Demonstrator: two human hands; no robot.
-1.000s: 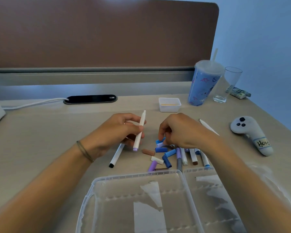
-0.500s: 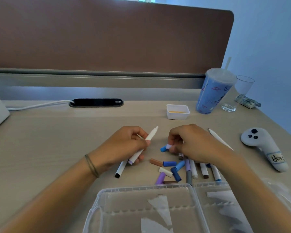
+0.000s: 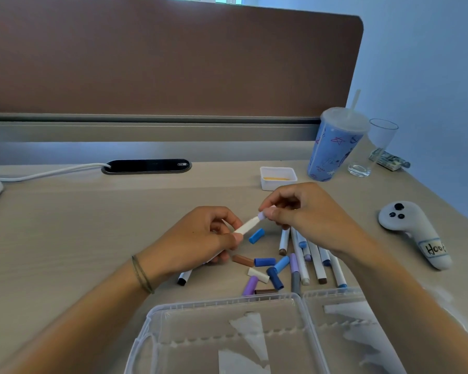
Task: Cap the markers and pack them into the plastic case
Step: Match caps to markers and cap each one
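Left hand curled round a white marker, tip pointing up and right. Right hand pinching a pale purple cap right at that tip. Loose caps and more markers lying on the desk under and between the hands. Open plastic case closest, near the bottom edge.

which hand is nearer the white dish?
Right. The right hand sits just in front of the white dish; the left hand is farther off, nearer the person.
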